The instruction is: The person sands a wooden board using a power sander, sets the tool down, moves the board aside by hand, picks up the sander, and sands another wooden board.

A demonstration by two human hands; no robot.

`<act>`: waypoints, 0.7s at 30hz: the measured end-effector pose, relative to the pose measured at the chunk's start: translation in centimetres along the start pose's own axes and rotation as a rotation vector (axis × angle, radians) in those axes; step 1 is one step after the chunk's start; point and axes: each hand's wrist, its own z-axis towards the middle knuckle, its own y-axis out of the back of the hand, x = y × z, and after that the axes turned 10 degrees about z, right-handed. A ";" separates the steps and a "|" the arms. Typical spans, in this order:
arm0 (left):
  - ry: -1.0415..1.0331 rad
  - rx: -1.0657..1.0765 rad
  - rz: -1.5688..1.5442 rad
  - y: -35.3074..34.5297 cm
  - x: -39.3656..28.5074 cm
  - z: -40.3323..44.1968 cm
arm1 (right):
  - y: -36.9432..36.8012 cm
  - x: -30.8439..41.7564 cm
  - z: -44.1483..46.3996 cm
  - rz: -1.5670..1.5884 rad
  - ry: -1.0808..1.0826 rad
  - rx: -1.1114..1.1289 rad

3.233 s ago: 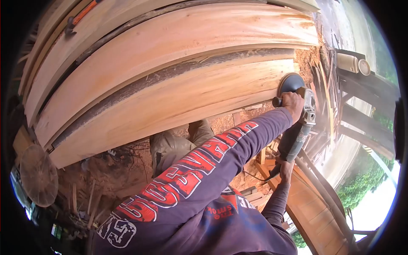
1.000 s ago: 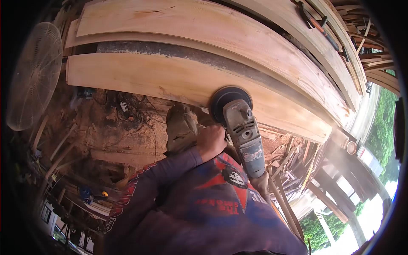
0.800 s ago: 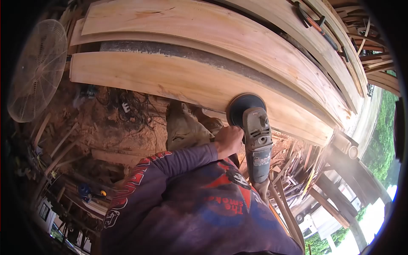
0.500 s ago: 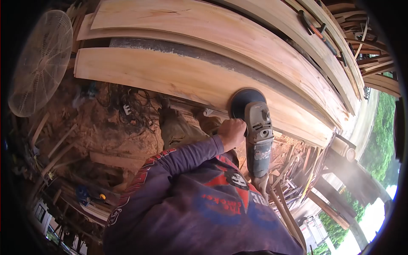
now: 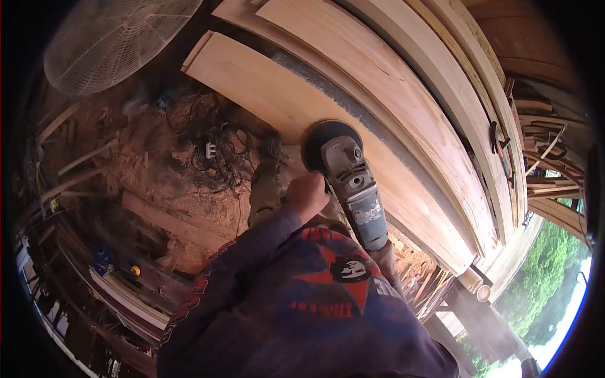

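Note:
A grey and blue disc sander (image 5: pixel 359 195) rests its round black pad (image 5: pixel 315 140) on a pale wooden plank (image 5: pixel 258 85), near the plank's front edge. My left hand (image 5: pixel 307 195) is closed around the side handle by the tool's head. At the rear end of the body, my right hand (image 5: pixel 383 257) grips the sander, its fingers mostly hidden by the tool and my shirt.
More long boards (image 5: pixel 378 75) lie side by side beyond the plank, with a clamp (image 5: pixel 501 154) on the far ones. A large fan (image 5: pixel 126 41) stands at upper left. Tangled cables (image 5: pixel 217 148) and wood scraps (image 5: pixel 170 220) cover the dusty ground.
My view has turned, so the boards appear more steeply slanted. The sander and both hands have shifted left along the plank, nearer its left end. Both hands keep their grip.

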 end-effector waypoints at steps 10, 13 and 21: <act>0.287 -0.238 -0.124 9.5 13.5 4.9 | -7.3 15.4 12.3 -0.224 0.205 0.181; 0.349 -0.251 -0.161 12.6 16.2 5.3 | -9.1 18.3 15.0 -0.267 0.249 0.215; 0.418 -0.329 -0.153 16.5 23.2 8.2 | -13.6 26.2 20.4 -0.325 0.300 0.268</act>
